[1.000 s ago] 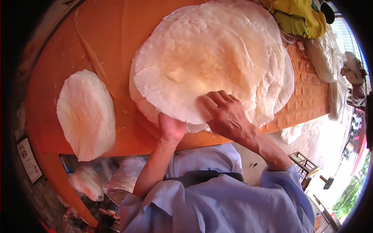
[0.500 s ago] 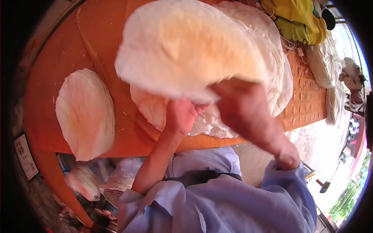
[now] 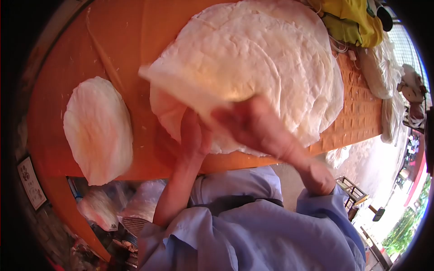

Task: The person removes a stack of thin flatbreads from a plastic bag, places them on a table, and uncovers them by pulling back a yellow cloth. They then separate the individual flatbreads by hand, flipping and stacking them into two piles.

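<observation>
My left hand (image 3: 194, 132) is raised at the near edge of a soft white sheet of fibre wadding (image 3: 178, 86), its fingers closed against it and partly hidden. On the right, my right hand (image 3: 246, 119) grips the same sheet, blurred by motion. The sheet is held up and seen nearly edge-on. Right behind and under it lies a broad pile of similar white sheets (image 3: 275, 58), overlapping in layers. A single oval white sheet (image 3: 98, 131) rests by itself to the left, with a pinkish tint in its middle.
An orange-brown table (image 3: 149, 27) carries the sheets. Yellow cloth (image 3: 352, 20) lies at its far right corner, beside stuffed plastic bags (image 3: 379, 67). More filled bags (image 3: 99, 210) sit under the table's left part. A small metal frame (image 3: 352, 192) stands at the lower right.
The held sheet has swung from showing its broad face to being nearly edge-on, uncovering the pile behind. My left hand has shifted left; my right hand has moved left and slightly down.
</observation>
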Available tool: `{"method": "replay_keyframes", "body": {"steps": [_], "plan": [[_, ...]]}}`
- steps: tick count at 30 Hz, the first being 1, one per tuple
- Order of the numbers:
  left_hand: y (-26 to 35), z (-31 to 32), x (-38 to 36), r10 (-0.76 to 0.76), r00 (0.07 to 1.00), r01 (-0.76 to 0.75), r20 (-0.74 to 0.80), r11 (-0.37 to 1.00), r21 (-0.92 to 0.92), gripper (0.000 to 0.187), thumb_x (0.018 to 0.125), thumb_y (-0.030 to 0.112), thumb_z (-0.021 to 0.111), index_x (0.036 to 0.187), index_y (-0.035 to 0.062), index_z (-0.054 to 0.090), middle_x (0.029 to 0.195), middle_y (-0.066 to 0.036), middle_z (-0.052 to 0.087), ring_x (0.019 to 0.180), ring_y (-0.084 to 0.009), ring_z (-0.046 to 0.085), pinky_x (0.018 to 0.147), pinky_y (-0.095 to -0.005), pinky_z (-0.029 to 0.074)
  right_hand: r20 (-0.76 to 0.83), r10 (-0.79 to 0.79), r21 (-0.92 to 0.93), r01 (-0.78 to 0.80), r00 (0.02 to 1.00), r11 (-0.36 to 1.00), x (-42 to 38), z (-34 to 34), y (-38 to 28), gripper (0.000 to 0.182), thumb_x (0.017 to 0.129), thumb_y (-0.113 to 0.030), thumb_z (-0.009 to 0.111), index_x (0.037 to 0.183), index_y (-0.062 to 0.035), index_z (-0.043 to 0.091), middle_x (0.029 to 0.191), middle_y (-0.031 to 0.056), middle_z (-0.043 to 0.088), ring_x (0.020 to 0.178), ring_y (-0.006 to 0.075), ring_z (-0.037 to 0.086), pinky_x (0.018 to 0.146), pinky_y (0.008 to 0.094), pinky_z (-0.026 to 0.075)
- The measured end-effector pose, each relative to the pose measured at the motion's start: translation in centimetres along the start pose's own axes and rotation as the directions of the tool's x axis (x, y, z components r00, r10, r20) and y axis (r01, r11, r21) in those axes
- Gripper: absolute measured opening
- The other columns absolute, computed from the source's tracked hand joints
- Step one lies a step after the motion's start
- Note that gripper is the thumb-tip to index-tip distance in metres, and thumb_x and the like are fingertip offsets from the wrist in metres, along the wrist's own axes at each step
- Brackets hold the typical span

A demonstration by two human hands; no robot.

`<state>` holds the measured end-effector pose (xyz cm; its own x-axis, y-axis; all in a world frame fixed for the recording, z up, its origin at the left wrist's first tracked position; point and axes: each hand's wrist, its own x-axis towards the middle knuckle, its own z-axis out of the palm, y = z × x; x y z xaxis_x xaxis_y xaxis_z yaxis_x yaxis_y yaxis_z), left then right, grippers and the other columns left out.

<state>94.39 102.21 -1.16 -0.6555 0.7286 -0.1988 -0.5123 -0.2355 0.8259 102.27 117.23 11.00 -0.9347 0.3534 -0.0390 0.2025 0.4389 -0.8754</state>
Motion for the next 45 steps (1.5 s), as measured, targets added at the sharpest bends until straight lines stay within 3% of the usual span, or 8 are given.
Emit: {"method": "replay_keyframes", "body": {"steps": [2, 15, 21, 23, 32, 41, 44, 45], "plan": [[0.5, 0.9, -0.4, -0.299, 0.948, 0.309, 0.106, 0.797, -0.519, 0.044, 0.098, 0.027, 0.046, 0.135, 0.0045, 0.039, 0.129, -0.01, 0.052, 0.118, -0.0221, 0.052, 0.099, -0.0372, 0.044, 0.09, 0.188, 0.287, -0.207, 0.978, 0.935, 1.6, -1.5, 1.2, 0.029, 0.091, -0.025, 0.058, 0.079, 0.0012, 0.063, 0.061, 0.0115, 0.058, 0.054, 0.0182, 0.054, 0.054, 0.0343, 0.045], [1.0, 2.8, -4.3, -0.395, 0.917, 0.377, 0.05, 0.902, 0.209, 0.058, 0.086, 0.007, 0.066, 0.135, -0.0007, 0.037, 0.125, -0.008, 0.049, 0.117, -0.0189, 0.048, 0.099, -0.0328, 0.04, 0.26, 0.068, 0.557, -0.207, 0.963, 0.805, 3.6, 1.4, 2.5, 0.046, 0.091, -0.037, 0.05, 0.107, 0.0037, 0.063, 0.089, 0.0112, 0.064, 0.089, 0.0165, 0.058, 0.077, 0.0295, 0.044], [2.7, 3.1, -4.6, -0.351, 0.933, 0.292, -0.084, 0.871, -0.395, 0.033, 0.098, 0.025, 0.052, 0.124, 0.0051, 0.052, 0.108, -0.004, 0.061, 0.1, -0.014, 0.059, 0.085, -0.0281, 0.049, 0.287, 0.131, 0.098, -0.165, 0.949, 0.981, 4.4, 1.8, 1.7, 0.019, 0.09, -0.014, 0.053, 0.099, -0.0004, 0.064, 0.086, 0.0058, 0.065, 0.075, 0.0126, 0.059, 0.065, 0.0288, 0.046], [-3.5, -4.2, -4.0, -0.159, 0.969, 0.243, 0.191, 0.76, -0.602, 0.035, 0.099, 0.026, 0.048, 0.127, 0.0043, 0.05, 0.115, -0.006, 0.059, 0.105, -0.0166, 0.058, 0.088, -0.0323, 0.048, 0.191, 0.088, 0.167, -0.12, 0.978, 0.979, 4.0, 2.9, 1.8, 0.018, 0.089, -0.013, 0.055, 0.094, 0.0004, 0.065, 0.08, 0.009, 0.064, 0.069, 0.013, 0.057, 0.063, 0.0307, 0.046], [2.2, 2.0, -3.6, -0.19, 0.958, 0.155, -0.216, 0.973, -0.17, 0.038, 0.099, 0.031, 0.048, 0.124, 0.0031, 0.052, 0.111, -0.005, 0.058, 0.097, -0.0116, 0.056, 0.078, -0.0266, 0.045, -0.037, -0.168, 0.08, 0.171, 0.985, 0.982, 5.3, 4.3, 1.5, 0.013, 0.081, -0.01, 0.057, 0.076, -0.0006, 0.064, 0.069, 0.0235, 0.057, 0.063, 0.0387, 0.059, 0.059, 0.0414, 0.047], [-0.3, -3.5, -4.0, -0.322, 0.869, 0.187, -0.376, 0.917, -0.354, 0.039, 0.096, 0.021, 0.054, 0.131, 0.006, 0.047, 0.127, -0.004, 0.055, 0.116, -0.0183, 0.054, 0.1, -0.0345, 0.044, -0.144, -0.073, 0.283, 0.112, 0.987, 0.953, 7.1, -3.2, 6.3, 0.02, 0.082, -0.007, 0.059, 0.098, -0.0025, 0.069, 0.083, 0.0122, 0.07, 0.072, 0.019, 0.065, 0.07, 0.0333, 0.052], [-0.5, -4.8, -4.2, -0.307, 0.902, 0.189, -0.304, 0.913, -0.361, 0.041, 0.097, 0.022, 0.052, 0.134, 0.0067, 0.043, 0.13, -0.004, 0.054, 0.119, -0.0203, 0.053, 0.102, -0.0375, 0.043, -0.168, -0.237, -0.698, 0.054, 0.957, 0.714, 7.6, -15.5, 1.8, 0.034, 0.086, -0.004, 0.047, 0.116, -0.0057, 0.065, 0.101, 0.0067, 0.069, 0.089, 0.0164, 0.065, 0.08, 0.0279, 0.051], [-0.4, -5.0, -4.2, -0.313, 0.905, 0.198, -0.289, 0.91, -0.365, 0.042, 0.097, 0.023, 0.051, 0.135, 0.0072, 0.043, 0.131, -0.004, 0.054, 0.119, -0.0205, 0.053, 0.102, -0.038, 0.043, -0.331, -0.124, -0.384, -0.013, 0.935, 0.923, 6.8, -17.6, 0.3, 0.038, 0.088, -0.003, 0.044, 0.119, -0.0089, 0.064, 0.1, 0.0076, 0.069, 0.088, 0.0157, 0.065, 0.08, 0.0293, 0.051]]}}
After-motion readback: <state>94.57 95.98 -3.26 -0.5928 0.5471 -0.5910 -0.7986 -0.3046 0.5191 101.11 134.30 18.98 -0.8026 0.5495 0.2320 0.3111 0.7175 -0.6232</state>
